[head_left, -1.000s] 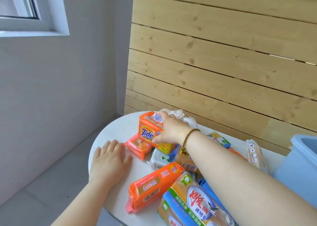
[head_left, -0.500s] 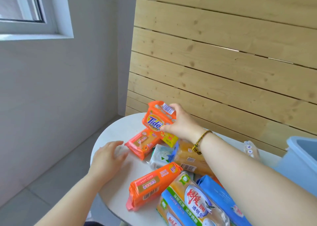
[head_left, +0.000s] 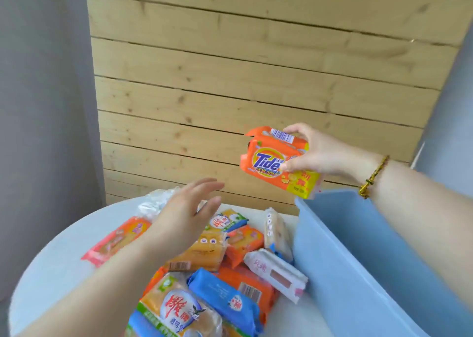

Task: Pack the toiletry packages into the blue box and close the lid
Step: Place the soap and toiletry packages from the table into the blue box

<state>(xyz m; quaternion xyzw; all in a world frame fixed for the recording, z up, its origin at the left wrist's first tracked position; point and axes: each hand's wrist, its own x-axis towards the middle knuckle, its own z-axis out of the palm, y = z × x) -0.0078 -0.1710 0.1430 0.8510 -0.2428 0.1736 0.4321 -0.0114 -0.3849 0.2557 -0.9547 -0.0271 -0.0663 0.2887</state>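
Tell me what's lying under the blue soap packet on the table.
The blue soap packet lies on an orange packet, beside a clear-wrapped yellow soap pack. Whatever lies deeper in the pile is covered.

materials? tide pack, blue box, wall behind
Tide pack: glossy printed plastic film, likely; crimped end seams. Blue box: smooth matte moulded plastic, by its thin even walls. Wall: unfinished-looking pale wood planks, knots and grain visible.
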